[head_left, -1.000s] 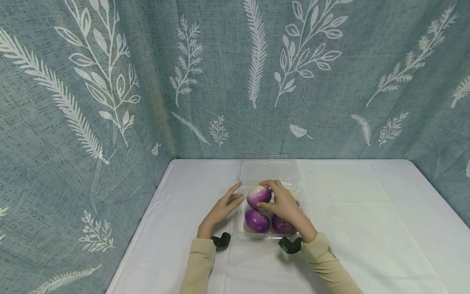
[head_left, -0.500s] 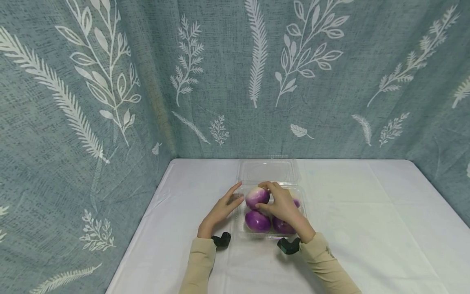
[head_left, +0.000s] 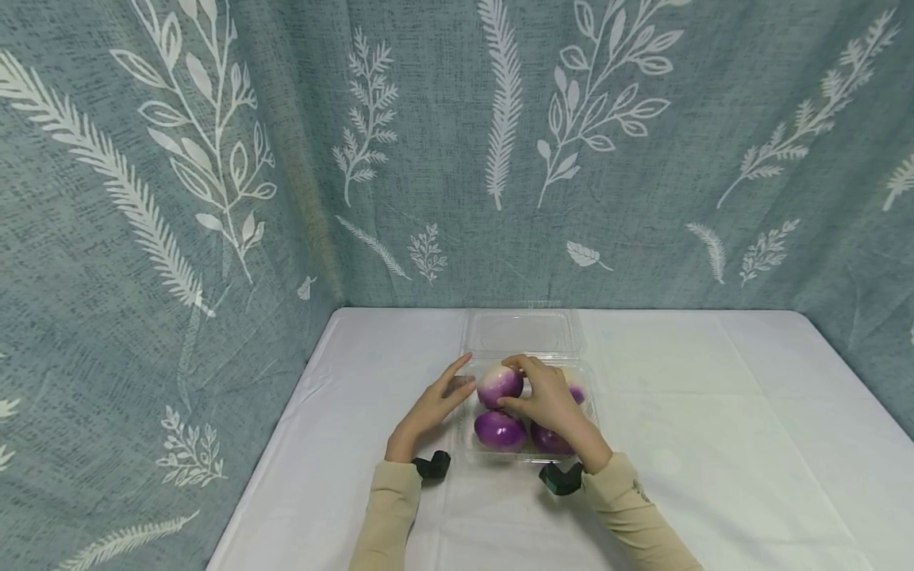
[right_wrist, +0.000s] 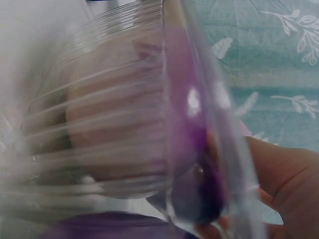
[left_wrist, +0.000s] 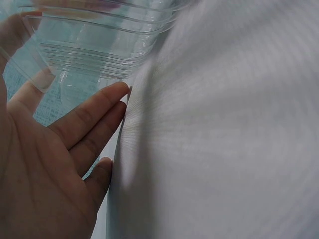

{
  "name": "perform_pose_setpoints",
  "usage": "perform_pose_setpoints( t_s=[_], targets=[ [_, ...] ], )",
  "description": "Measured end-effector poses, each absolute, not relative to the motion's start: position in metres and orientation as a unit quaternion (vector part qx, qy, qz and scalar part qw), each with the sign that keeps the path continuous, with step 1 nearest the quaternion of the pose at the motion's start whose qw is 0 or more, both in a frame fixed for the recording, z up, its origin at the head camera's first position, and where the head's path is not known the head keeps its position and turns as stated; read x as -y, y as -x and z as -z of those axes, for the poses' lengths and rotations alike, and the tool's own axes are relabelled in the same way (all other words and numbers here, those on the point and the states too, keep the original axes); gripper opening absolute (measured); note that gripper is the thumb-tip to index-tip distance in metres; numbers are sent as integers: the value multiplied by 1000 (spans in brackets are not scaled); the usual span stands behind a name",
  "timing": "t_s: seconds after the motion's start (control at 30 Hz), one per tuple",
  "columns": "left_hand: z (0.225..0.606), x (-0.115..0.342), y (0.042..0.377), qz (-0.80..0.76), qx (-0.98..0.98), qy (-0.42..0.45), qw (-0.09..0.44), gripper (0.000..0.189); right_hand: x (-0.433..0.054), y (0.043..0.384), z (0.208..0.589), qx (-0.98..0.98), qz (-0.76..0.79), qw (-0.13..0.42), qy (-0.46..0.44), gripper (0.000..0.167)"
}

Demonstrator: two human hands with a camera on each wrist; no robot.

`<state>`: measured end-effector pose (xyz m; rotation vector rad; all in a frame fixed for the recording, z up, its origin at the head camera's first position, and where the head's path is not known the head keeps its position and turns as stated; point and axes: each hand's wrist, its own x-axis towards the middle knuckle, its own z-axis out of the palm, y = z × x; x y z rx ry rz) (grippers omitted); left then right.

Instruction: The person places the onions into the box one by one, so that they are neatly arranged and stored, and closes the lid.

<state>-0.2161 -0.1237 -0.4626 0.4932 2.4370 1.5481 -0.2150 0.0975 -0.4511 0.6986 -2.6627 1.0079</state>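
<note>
In the head view, a clear plastic clamshell box (head_left: pixel 467 456) holds several glossy, round purple-and-white vegetables; their exact kind is unclear. My right hand (head_left: pixel 551 400) reaches over the box. Its thumb and fingers grip the back-left purple-and-white vegetable (head_left: pixel 497 387). In front sits a darker purple one (head_left: pixel 500 431). Another purple one (head_left: pixel 550 438) lies front right, partly under my wrist, and a paler one (head_left: pixel 575 390) is mostly hidden behind my hand. My left hand (head_left: pixel 434 404) is at the box's left side, fingers extended; the left wrist view shows fingertips by the ribbed plastic wall (left_wrist: pixel 94 59).
The box's clear lid (head_left: pixel 524 331) lies folded back toward the curtain. A white cloth (head_left: pixel 714 444) covers the table. Patterned blue-green curtains (head_left: pixel 457 159) stand behind and at both sides. Black wrist-worn pieces (head_left: pixel 433 466) sit at both wrists.
My right hand has shifted slightly left and down with the gripped vegetable, uncovering more of the paler one behind it. My left hand has stayed nearly still.
</note>
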Motion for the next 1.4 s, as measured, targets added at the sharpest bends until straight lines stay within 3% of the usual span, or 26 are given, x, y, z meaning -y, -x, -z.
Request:
perform_pose_setpoints(
  t_s=[0.4, 0.7, 1.03, 1.4],
  targets=[
    [467, 124, 218, -525, -827, -169, 106, 59, -97, 215, 454, 908, -334, 101, -232, 54],
    [501, 128, 235, -526, -831, -155, 91, 58, -96, 216, 455, 911, -326, 101, -230, 55],
    [502, 128, 235, -522, -833, -159, 90, 58, -94, 215, 455, 911, -321, 103, -236, 41],
    [502, 129, 235, -522, -834, -153, 91, 57, -94, 214, 456, 907, -325, 114, -241, 39]
  ],
)
